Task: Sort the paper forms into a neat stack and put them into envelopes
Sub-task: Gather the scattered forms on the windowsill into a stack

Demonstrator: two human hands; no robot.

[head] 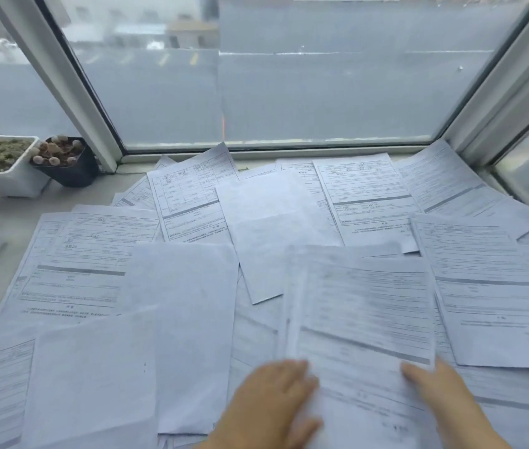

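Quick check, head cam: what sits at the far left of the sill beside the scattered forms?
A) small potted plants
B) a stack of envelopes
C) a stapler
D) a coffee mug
A: a white square pot and a black pot of small plants stand at the far left by the window frame, clear of the scattered forms; no envelopes, stapler or mug show.
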